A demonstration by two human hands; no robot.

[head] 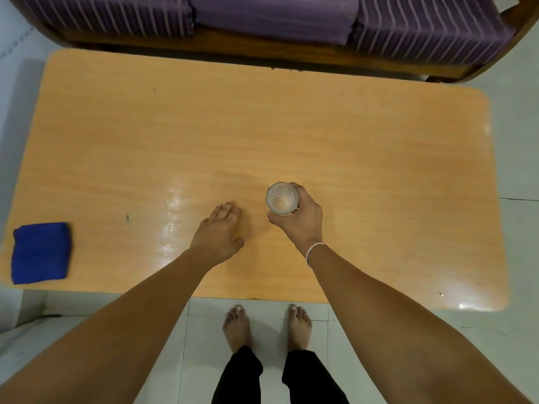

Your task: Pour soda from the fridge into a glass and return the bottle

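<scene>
A clear drinking glass (281, 198) is seen from above over the near middle of the wooden table (350, 147). My right hand (300, 221) grips it from the right side, fingers and thumb curled round its wall. Whether the glass touches the tabletop I cannot tell. The glass looks empty, with only a pale base showing. My left hand (218, 231) hovers or rests just left of the glass, fingers relaxed and holding nothing. No soda bottle and no fridge are in view.
A folded blue cloth (40, 252) lies at the table's near left corner. A purple striped sofa (262, 16) stands behind the table's far edge. My bare feet (267, 325) stand on pale floor tiles at the table's near edge.
</scene>
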